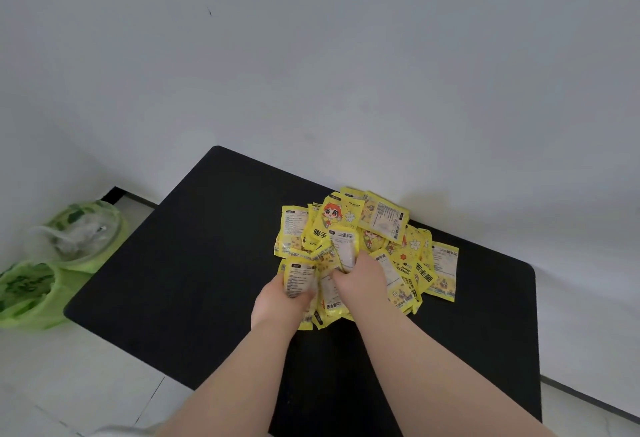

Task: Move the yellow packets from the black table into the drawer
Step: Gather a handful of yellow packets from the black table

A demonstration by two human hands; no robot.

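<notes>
A heap of several yellow packets [377, 225] with cartoon prints lies on the black table [194, 263], toward its back middle. My left hand [277, 301] grips yellow packets at the heap's near left edge, one packet standing up between thumb and fingers. My right hand [360, 280] is dug into the front of the heap, its fingers curled round more packets. Both forearms reach in from the bottom of the view. No drawer is in view.
Two green plastic bags [52, 263] with clear plastic inside sit on the pale tiled floor left of the table. A white wall stands right behind the table. The table's left and right parts are bare black surface.
</notes>
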